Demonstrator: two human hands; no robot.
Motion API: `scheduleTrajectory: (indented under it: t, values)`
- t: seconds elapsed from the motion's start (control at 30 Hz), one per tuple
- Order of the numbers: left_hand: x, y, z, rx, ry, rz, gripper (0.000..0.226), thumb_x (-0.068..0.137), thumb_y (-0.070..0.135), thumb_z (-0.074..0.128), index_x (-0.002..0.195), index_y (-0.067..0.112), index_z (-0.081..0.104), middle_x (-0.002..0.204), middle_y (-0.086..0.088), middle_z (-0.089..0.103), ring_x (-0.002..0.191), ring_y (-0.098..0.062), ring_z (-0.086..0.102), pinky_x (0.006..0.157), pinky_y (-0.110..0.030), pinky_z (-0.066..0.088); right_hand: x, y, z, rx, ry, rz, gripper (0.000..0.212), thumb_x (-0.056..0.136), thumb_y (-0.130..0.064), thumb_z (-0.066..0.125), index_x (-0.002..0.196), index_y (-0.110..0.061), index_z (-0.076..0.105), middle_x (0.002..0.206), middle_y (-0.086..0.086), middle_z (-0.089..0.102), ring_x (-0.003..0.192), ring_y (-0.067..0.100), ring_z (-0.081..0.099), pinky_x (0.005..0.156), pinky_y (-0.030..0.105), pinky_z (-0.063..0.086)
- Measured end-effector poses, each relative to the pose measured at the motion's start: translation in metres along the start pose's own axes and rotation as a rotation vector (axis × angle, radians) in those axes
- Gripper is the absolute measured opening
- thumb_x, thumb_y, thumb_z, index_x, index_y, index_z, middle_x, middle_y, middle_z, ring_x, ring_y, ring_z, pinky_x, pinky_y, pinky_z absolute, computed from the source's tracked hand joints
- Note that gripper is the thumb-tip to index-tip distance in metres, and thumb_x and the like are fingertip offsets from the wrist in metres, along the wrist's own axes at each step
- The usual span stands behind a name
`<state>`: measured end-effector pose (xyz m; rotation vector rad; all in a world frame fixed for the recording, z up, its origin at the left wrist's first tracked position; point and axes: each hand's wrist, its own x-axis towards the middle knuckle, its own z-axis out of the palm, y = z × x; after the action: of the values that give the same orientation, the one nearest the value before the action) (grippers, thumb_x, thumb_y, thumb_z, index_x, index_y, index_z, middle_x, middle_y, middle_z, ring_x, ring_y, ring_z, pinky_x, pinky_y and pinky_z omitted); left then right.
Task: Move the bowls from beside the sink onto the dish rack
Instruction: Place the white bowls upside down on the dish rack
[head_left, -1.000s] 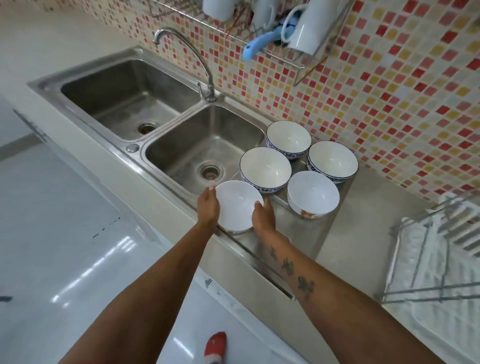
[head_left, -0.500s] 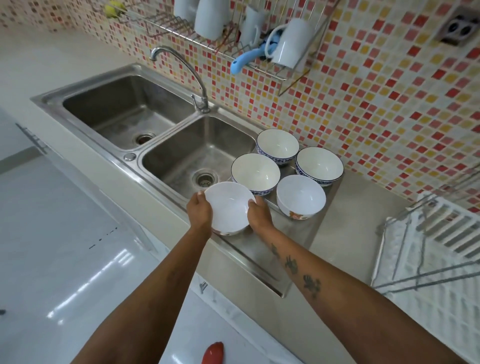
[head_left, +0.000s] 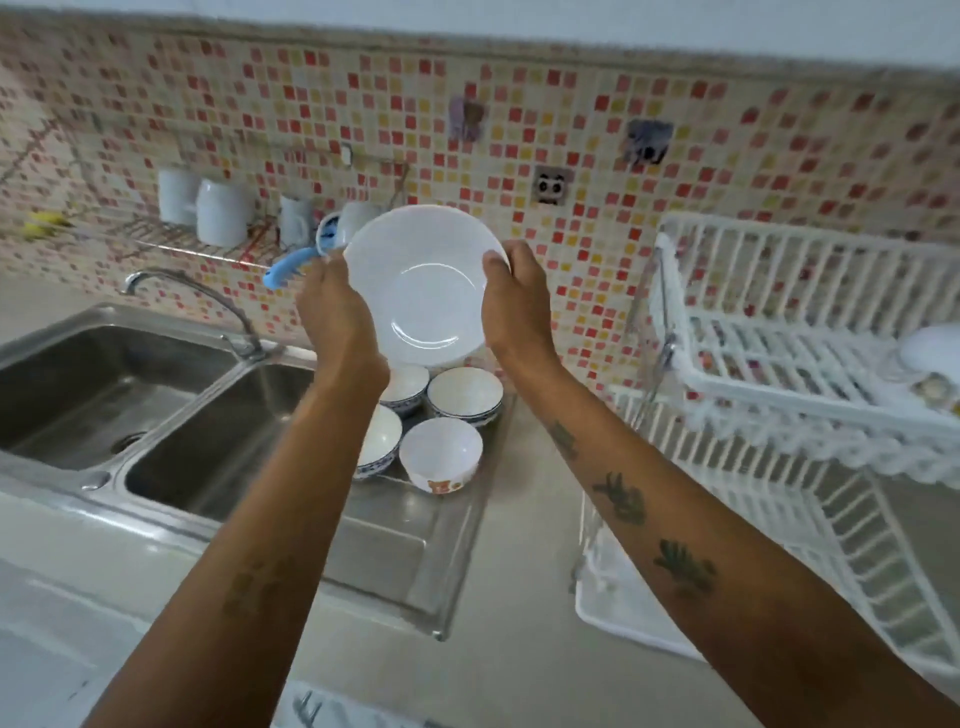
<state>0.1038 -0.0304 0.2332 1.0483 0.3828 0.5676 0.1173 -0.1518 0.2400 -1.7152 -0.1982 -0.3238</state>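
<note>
A white bowl is held up in the air in front of the tiled wall, its inside facing me. My left hand grips its left rim and my right hand grips its right rim. Below them, several bowls stay on the steel drainboard beside the sink: a plain white one with an orange print, two blue-rimmed ones behind it, and one partly hidden by my left forearm. The white two-tier dish rack stands to the right.
A double steel sink with a curved tap lies at left. A wall shelf carries white mugs and a blue utensil. A white dish rests on the rack's upper tier at far right. Bare counter lies between drainboard and rack.
Both hands have lifted the white bowl off the drainboard, up to wall height, and tilted it toward me. My view has swung up and right, bringing the rack into sight.
</note>
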Motion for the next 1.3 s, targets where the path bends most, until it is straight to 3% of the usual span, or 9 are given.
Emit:
scheduleTrajectory:
  t: [0.17, 0.33, 0.47, 0.67, 0.77, 0.97, 1.07, 1.17, 1.3]
  values:
    - [-0.071, 0.022, 0.102, -0.163, -0.360, -0.080, 0.023, 0.098, 0.033, 0.039, 0.089, 0.025, 0.058, 0.087, 0.006, 0.063, 0.082, -0.015, 0.060, 0.072, -0.028, 0.050, 0.002, -0.058, -0.119, 0.007, 0.249, -0.138, 0.019, 0.099, -0.019, 0.038, 0.081, -0.018, 0.046, 0.076, -0.008, 0.045, 0.068, 0.006, 0.043, 0.058, 0.024, 0.033]
    - [-0.134, 0.009, 0.177, -0.144, -0.671, -0.190, 0.045, 0.096, 0.043, 0.037, 0.126, 0.017, 0.060, 0.122, -0.005, 0.068, 0.110, -0.029, 0.065, 0.098, -0.047, 0.051, -0.009, -0.065, -0.226, -0.008, 0.467, -0.159, 0.020, 0.096, -0.017, 0.044, 0.076, -0.014, 0.047, 0.072, -0.006, 0.044, 0.072, 0.015, 0.043, 0.068, 0.030, 0.036]
    - [-0.187, -0.020, 0.216, -0.066, -1.015, -0.219, 0.052, 0.097, 0.054, 0.032, 0.133, 0.025, 0.055, 0.131, -0.008, 0.063, 0.112, -0.034, 0.063, 0.085, -0.051, 0.057, -0.027, -0.060, -0.299, 0.023, 0.630, -0.203, 0.009, 0.095, -0.012, 0.046, 0.087, -0.015, 0.051, 0.078, -0.009, 0.051, 0.070, 0.006, 0.048, 0.062, 0.024, 0.038]
    - [-0.244, -0.045, 0.249, 0.053, -1.173, -0.280, 0.049, 0.098, 0.056, 0.030, 0.132, 0.028, 0.052, 0.121, -0.006, 0.063, 0.108, -0.035, 0.062, 0.085, -0.054, 0.054, -0.051, -0.036, -0.375, 0.019, 0.637, -0.194, 0.022, 0.097, -0.013, 0.042, 0.111, -0.010, 0.059, 0.107, -0.001, 0.061, 0.095, 0.014, 0.055, 0.084, 0.033, 0.045]
    - [-0.259, -0.045, 0.267, 0.101, -1.176, -0.096, 0.044, 0.099, 0.054, 0.030, 0.129, 0.029, 0.050, 0.129, -0.007, 0.058, 0.114, -0.034, 0.058, 0.092, -0.056, 0.052, -0.054, -0.027, -0.399, -0.011, 0.632, -0.087, 0.039, 0.100, -0.027, 0.038, 0.136, -0.017, 0.050, 0.140, 0.004, 0.050, 0.122, 0.021, 0.047, 0.098, 0.037, 0.041]
    - [-0.261, -0.071, 0.301, 0.472, -1.173, 0.724, 0.053, 0.091, 0.050, 0.055, 0.135, 0.022, 0.045, 0.123, -0.007, 0.042, 0.110, -0.022, 0.051, 0.077, -0.024, 0.055, -0.050, -0.032, -0.430, 0.167, 0.566, 0.072, 0.070, 0.096, -0.061, 0.013, 0.114, -0.014, 0.061, 0.091, 0.002, 0.064, 0.089, 0.019, 0.058, 0.089, 0.037, 0.041]
    - [-0.258, -0.087, 0.308, 0.655, -1.262, 0.940, 0.074, 0.083, 0.043, 0.069, 0.144, 0.020, 0.034, 0.130, -0.004, 0.031, 0.117, -0.015, 0.037, 0.098, -0.025, 0.048, -0.048, -0.031, -0.437, 0.089, 0.511, 0.132, 0.070, 0.094, -0.064, 0.021, 0.117, -0.013, 0.063, 0.090, 0.003, 0.066, 0.083, 0.015, 0.059, 0.077, 0.028, 0.043]
    - [-0.259, -0.100, 0.312, 0.768, -1.291, 1.139, 0.094, 0.076, 0.045, 0.076, 0.149, 0.012, 0.027, 0.132, -0.007, 0.029, 0.119, -0.016, 0.030, 0.106, -0.028, 0.042, -0.043, -0.026, -0.440, -0.065, 0.545, 0.161, 0.052, 0.093, -0.057, 0.038, 0.087, -0.014, 0.067, 0.075, 0.003, 0.065, 0.065, 0.017, 0.061, 0.057, 0.024, 0.043]
    - [-0.257, -0.119, 0.319, 0.839, -1.305, 1.253, 0.102, 0.064, 0.042, 0.085, 0.145, 0.008, 0.033, 0.129, -0.012, 0.036, 0.120, -0.025, 0.036, 0.099, -0.042, 0.047, -0.036, -0.005, -0.440, -0.191, 0.607, 0.205, 0.050, 0.080, -0.058, 0.057, 0.098, -0.012, 0.066, 0.090, 0.004, 0.071, 0.079, 0.022, 0.067, 0.066, 0.029, 0.049]
